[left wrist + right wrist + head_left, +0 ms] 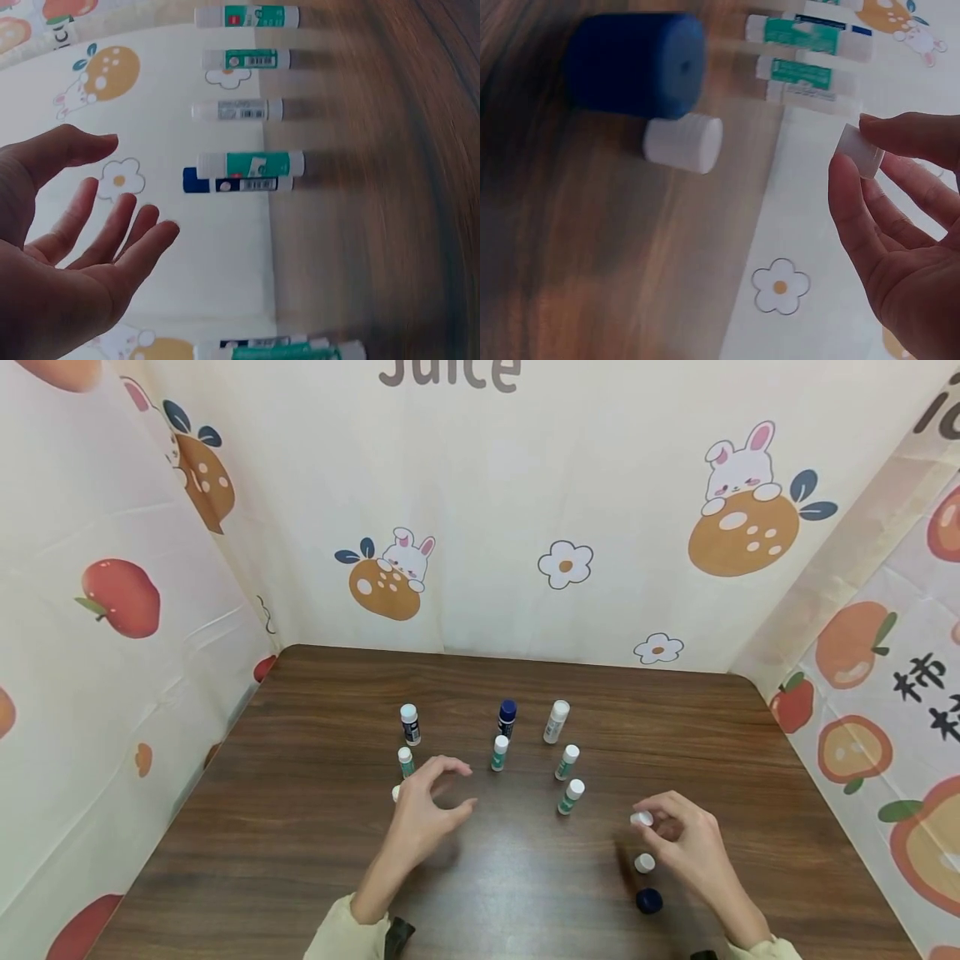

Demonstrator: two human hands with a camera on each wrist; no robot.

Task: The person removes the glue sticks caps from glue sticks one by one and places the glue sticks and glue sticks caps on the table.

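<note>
My right hand (686, 843) pinches a small white cap (859, 152) between thumb and fingers, above the right part of the table. Below it on the table stand another white cap (644, 863) and a larger dark blue cap (648, 901). My left hand (422, 818) hovers left of centre with thumb and fingers apart, holding nothing. Just behind it stands a small green glue stick (406, 762); a white top (396, 792) is mostly hidden by the hand. Green glue sticks with white caps (499, 753) (567, 762) (572, 797) stand between the hands.
At the back stand a navy glue stick with a white cap (410, 725), one with a blue cap (507, 717) and a white one (556, 722). The brown wooden table (262, 860) meets a printed curtain (487, 610) behind and at both sides.
</note>
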